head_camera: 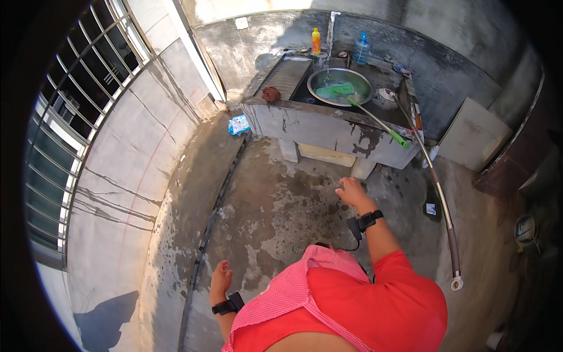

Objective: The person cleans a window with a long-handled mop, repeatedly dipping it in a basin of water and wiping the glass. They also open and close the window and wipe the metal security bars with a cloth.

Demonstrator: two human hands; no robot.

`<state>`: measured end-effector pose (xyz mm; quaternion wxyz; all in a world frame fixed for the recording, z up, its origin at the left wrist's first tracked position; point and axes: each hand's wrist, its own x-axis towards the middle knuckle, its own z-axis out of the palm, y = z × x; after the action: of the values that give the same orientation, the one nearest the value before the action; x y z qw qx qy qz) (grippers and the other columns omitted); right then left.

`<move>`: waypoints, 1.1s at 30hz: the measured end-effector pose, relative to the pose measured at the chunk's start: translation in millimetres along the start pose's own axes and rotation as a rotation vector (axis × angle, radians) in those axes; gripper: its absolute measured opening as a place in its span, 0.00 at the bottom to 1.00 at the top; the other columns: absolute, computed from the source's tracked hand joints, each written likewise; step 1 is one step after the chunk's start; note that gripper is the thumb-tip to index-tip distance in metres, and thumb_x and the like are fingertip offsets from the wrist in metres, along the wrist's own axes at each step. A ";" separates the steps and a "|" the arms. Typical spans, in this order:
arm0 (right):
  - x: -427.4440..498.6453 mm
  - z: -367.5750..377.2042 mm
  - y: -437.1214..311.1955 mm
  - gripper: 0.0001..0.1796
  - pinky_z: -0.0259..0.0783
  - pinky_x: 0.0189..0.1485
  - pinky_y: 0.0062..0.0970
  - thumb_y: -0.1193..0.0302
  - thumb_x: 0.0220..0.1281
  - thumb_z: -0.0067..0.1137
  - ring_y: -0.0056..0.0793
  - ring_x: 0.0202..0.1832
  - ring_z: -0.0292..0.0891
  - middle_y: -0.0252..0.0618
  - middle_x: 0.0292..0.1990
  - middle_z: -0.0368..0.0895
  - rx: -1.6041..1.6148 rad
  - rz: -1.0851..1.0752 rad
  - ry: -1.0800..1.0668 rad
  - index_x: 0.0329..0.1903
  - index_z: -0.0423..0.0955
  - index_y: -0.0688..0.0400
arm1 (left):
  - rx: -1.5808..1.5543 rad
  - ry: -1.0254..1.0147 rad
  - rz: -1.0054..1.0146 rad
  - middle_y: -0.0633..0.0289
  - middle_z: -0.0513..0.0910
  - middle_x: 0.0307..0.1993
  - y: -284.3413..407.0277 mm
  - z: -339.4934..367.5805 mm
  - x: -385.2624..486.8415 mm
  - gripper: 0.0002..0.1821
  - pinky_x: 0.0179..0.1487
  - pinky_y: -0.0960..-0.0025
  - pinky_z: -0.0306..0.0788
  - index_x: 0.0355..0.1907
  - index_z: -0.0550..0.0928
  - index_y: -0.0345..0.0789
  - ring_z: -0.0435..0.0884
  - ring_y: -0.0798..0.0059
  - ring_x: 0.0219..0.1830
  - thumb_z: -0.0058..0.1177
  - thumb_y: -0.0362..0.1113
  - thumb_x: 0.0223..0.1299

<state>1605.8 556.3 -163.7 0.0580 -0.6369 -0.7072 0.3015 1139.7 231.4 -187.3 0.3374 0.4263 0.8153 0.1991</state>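
My right hand point(352, 192) hangs in the air in front of the concrete sink point(325, 119), fingers loosely bent and apart, holding nothing. Low at my left side is my left hand point(221, 277), with its fingers slightly curled and no object visible in it. Inside the sink stands a metal basin point(313, 93), where water falls from a tap point(335, 15). A green flat cleaning head point(335, 90) lies in the basin's water. Its green-and-silver handle point(379, 122) slopes over the sink's front edge, beyond my right hand.
A mop's long metal pole point(440, 189) leans against the sink at right, its white fibre head point(385, 98) inside. A brown cloth point(271, 94) rests by the ribbed washboard point(286, 75). Behind stand a yellow bottle point(316, 42) and blue pump bottle point(362, 50). The floor point(281, 211) is wet.
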 end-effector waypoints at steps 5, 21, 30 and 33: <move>9.9 -43.4 23.6 0.29 0.61 0.67 0.47 0.62 0.63 0.60 0.54 0.65 0.60 0.52 0.64 0.62 -0.114 0.001 0.362 0.63 0.66 0.60 | -0.003 0.006 0.011 0.48 0.81 0.52 -6.0 2.6 1.9 0.26 0.54 0.63 0.75 0.61 0.73 0.34 0.82 0.59 0.53 0.52 0.29 0.56; 112.0 -173.9 202.6 0.19 0.70 0.48 0.54 0.67 0.58 0.63 0.61 0.47 0.76 0.59 0.42 0.80 -0.156 0.034 0.364 0.47 0.70 0.65 | 0.164 -0.024 0.049 0.49 0.83 0.50 94.7 60.5 114.2 0.24 0.56 0.58 0.74 0.59 0.75 0.35 0.81 0.52 0.53 0.53 0.34 0.58; 249.9 -184.3 287.3 0.26 0.71 0.50 0.46 0.70 0.62 0.57 0.57 0.46 0.77 0.59 0.46 0.81 0.042 -0.159 0.281 0.63 0.69 0.58 | 0.095 -0.039 0.240 0.45 0.80 0.53 243.0 84.5 208.9 0.24 0.59 0.55 0.71 0.61 0.74 0.35 0.78 0.48 0.56 0.45 0.34 0.61; 215.7 -204.7 272.5 0.26 0.71 0.50 0.47 0.71 0.61 0.57 0.58 0.46 0.77 0.59 0.46 0.81 -0.138 -0.109 0.172 0.63 0.69 0.58 | 0.171 -0.100 0.272 0.44 0.81 0.52 261.4 81.1 226.4 0.25 0.58 0.54 0.72 0.62 0.73 0.35 0.79 0.47 0.55 0.46 0.33 0.60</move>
<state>1897.9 832.2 -199.1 0.0908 -0.6235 -0.7522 0.1931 1252.1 567.9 -169.6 0.3099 0.5692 0.7464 0.1514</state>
